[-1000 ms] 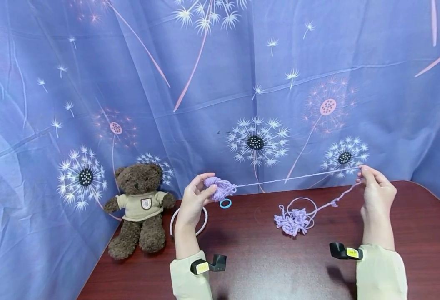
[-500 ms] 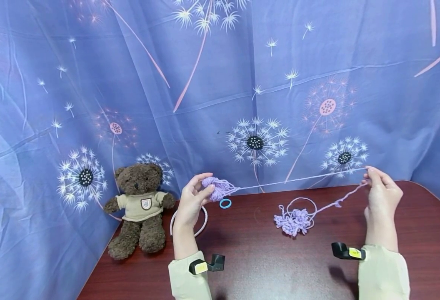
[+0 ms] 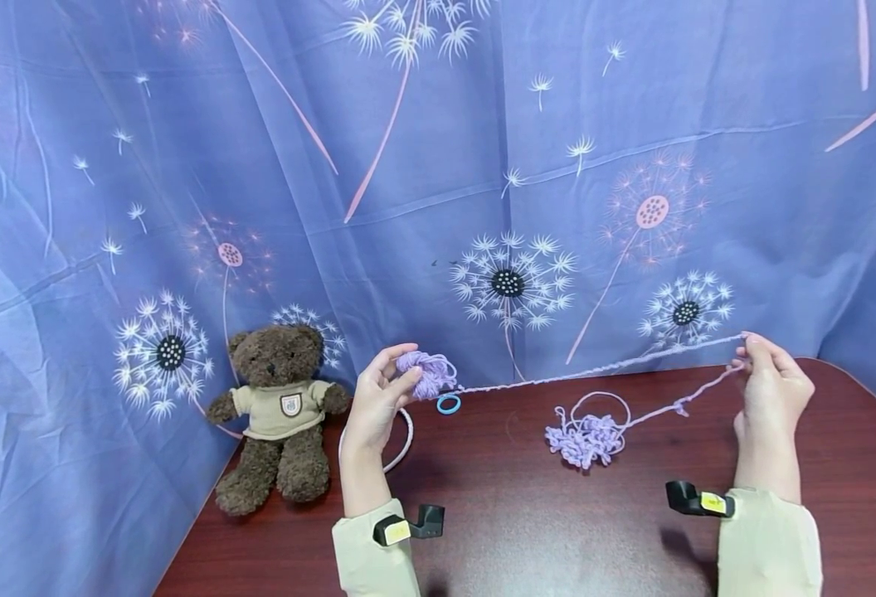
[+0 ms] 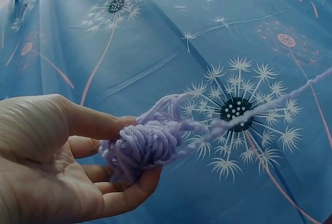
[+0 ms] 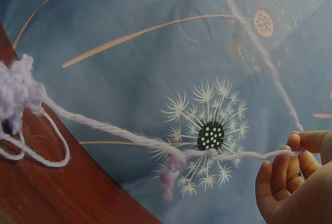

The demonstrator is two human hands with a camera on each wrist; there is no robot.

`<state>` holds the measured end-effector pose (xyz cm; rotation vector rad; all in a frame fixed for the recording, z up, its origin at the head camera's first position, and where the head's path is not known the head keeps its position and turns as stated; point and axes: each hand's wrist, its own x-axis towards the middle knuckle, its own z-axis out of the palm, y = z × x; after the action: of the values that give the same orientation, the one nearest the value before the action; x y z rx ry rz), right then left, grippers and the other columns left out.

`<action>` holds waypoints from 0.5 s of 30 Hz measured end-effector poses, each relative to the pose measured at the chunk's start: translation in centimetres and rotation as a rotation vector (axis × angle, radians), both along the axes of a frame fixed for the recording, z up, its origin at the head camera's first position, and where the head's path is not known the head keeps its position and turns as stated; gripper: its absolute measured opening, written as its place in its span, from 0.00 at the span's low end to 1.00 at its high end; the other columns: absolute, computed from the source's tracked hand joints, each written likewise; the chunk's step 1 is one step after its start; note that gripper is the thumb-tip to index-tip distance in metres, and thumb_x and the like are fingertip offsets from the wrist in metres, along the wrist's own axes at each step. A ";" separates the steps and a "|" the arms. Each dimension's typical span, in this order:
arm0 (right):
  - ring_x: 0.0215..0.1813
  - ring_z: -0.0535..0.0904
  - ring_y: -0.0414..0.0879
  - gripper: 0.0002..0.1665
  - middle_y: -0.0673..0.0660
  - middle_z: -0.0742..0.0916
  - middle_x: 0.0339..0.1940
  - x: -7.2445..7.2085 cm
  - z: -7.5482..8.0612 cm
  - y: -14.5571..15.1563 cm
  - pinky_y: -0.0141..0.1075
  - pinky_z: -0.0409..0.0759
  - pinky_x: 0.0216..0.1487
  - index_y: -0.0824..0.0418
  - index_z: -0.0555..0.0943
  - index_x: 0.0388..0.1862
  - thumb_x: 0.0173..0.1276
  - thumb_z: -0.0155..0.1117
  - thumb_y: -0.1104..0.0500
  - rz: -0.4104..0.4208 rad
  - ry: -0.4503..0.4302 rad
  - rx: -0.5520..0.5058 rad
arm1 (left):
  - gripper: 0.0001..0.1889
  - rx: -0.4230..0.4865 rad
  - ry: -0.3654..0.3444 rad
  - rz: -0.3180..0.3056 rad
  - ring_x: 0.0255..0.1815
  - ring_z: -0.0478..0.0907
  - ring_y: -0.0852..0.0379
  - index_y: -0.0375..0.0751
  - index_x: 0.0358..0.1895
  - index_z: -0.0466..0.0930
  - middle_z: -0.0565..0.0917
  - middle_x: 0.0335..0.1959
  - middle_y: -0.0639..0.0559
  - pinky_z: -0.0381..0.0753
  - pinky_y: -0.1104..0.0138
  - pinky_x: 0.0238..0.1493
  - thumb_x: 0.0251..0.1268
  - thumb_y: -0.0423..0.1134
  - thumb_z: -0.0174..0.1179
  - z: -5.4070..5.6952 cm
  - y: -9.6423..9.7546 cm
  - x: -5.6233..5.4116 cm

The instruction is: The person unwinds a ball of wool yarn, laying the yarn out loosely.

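A small bundle of lilac yarn (image 4: 142, 149) is pinched between the thumb and fingers of my left hand (image 3: 377, 406), raised over the table's back left. From it a strand of yarn (image 3: 595, 367) runs across to my right hand (image 3: 770, 398), whose thumb and fingertips pinch it. A second length of yarn (image 5: 124, 133), with a small knotted tuft (image 5: 170, 175) on it, drops from the right hand to a loose lilac yarn pile (image 3: 586, 439) on the table. In the right wrist view the pile shows only partly, at the left edge.
On the dark red wooden table (image 3: 528, 522), a blue ring (image 3: 449, 405) lies beneath the bundle. A white hoop (image 3: 406, 444) is partly behind the left forearm. A brown teddy bear (image 3: 281, 414) sits at the left, before a blue dandelion-print curtain (image 3: 408, 166).
My right hand has moved right and slightly down, drawing the strand longer. The left hand has shifted slightly left with the bundle. At the bundle, the strand now hangs lower.
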<state>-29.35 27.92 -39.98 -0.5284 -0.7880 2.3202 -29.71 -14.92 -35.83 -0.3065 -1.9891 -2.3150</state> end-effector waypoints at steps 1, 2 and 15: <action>0.14 0.76 0.40 0.04 0.53 0.84 0.15 0.0 0.0 0.0 0.27 0.77 0.19 0.64 0.88 0.29 0.62 0.68 0.68 0.004 0.001 0.002 | 0.19 0.001 -0.001 0.001 0.32 0.77 0.65 0.33 0.58 0.73 0.80 0.38 0.59 0.80 0.72 0.33 0.65 0.23 0.54 0.0 0.0 0.0; 0.14 0.77 0.40 0.05 0.53 0.84 0.15 0.0 0.0 0.0 0.27 0.77 0.18 0.64 0.88 0.29 0.62 0.68 0.68 0.006 0.002 0.005 | 0.19 0.001 -0.001 0.000 0.32 0.77 0.65 0.32 0.59 0.73 0.80 0.38 0.59 0.80 0.72 0.33 0.65 0.23 0.54 0.0 0.0 0.0; 0.24 0.80 0.33 0.10 0.44 0.86 0.20 -0.6 -0.3 -2.0 0.20 0.78 0.31 0.54 0.87 0.29 0.67 0.63 0.65 0.092 -0.073 0.331 | 0.22 -0.025 -0.007 -0.028 0.28 0.76 0.67 0.26 0.63 0.68 0.79 0.38 0.61 0.80 0.73 0.31 0.65 0.23 0.54 0.0 0.9 -0.1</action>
<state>-29.92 25.96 -40.30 -0.4382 -1.2263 2.1977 -29.78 -14.05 -35.78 -0.3302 -2.0314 -2.3129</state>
